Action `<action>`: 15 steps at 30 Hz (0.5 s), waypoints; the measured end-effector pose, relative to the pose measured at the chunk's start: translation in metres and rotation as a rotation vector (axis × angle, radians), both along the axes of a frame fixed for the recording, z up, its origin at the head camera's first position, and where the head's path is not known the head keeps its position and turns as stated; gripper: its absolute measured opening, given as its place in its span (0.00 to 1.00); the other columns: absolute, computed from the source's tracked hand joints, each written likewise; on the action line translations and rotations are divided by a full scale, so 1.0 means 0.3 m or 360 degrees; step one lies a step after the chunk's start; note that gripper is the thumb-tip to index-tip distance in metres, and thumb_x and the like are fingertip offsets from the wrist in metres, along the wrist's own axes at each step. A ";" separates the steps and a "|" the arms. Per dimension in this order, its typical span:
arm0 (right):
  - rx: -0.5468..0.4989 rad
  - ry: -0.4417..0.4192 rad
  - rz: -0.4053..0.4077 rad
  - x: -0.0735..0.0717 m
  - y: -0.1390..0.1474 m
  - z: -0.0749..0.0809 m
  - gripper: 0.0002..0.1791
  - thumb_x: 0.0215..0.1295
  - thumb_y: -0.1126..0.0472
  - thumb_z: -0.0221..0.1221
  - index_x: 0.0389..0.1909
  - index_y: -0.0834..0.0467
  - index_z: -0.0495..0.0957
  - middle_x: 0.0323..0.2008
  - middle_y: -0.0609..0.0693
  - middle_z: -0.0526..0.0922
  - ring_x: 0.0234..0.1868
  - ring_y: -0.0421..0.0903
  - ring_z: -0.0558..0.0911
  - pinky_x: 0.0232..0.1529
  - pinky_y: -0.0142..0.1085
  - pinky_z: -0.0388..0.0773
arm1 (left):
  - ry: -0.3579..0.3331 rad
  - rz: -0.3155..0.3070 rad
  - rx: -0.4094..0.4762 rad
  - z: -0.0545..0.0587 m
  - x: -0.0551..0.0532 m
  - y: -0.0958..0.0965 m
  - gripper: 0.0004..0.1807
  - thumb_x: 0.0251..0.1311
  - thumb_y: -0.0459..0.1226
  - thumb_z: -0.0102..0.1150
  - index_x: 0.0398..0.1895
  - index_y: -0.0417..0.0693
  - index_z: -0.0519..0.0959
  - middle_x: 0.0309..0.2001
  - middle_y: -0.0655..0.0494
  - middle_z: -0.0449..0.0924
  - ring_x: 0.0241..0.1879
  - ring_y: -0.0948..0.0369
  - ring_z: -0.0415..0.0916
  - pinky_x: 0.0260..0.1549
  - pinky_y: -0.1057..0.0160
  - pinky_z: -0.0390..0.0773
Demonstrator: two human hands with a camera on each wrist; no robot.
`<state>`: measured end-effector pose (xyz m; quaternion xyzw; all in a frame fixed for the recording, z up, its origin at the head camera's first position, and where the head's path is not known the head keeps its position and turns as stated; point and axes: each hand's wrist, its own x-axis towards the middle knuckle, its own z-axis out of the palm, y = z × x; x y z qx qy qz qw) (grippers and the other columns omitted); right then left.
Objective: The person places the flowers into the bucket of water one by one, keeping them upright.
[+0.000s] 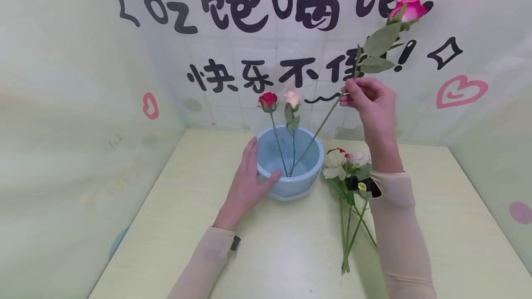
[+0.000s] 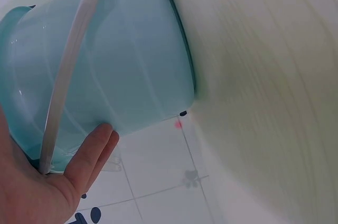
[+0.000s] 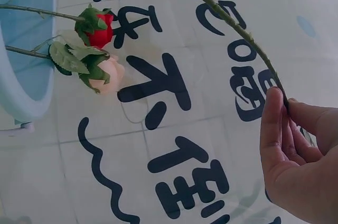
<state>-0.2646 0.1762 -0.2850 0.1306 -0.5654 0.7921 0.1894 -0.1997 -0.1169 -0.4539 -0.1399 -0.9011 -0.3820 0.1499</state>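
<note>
A light-blue bucket (image 1: pixel 291 190) stands on the table, and its white handle (image 2: pixel 71 68) crosses its side in the left wrist view. My left hand (image 1: pixel 246 183) rests against it, straight fingers along the left wall and thumb at the front rim. Inside lean a red rose (image 1: pixel 268 100) and a pale pink rose (image 1: pixel 293 99), blooms above the rim. My right hand (image 1: pixel 374 105) pinches the upper stem of a bright pink rose (image 1: pixel 409 9) between thumb and fingers. Its bloom tilts up to the right; the lower stem (image 1: pixel 317 134) slants down into the bucket.
Right of the bucket lies a bunch of artificial flowers (image 1: pixel 335 164), white, pale pink and red, stems towards me; my right forearm partly covers it. A printed backdrop (image 1: pixel 249 45) with black lettering rises behind the table (image 1: pixel 270 257) and along both sides.
</note>
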 end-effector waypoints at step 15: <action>0.0655 -0.0383 0.0210 -0.093 -0.075 -0.118 0.15 0.73 0.64 0.66 0.51 0.72 0.80 0.38 0.56 0.88 0.32 0.44 0.89 0.43 0.40 0.89 | 0.0004 -0.0002 0.0012 0.000 0.000 0.003 0.58 0.66 0.71 0.53 0.87 0.51 0.44 0.86 0.67 0.37 0.78 0.49 0.61 0.64 0.42 0.76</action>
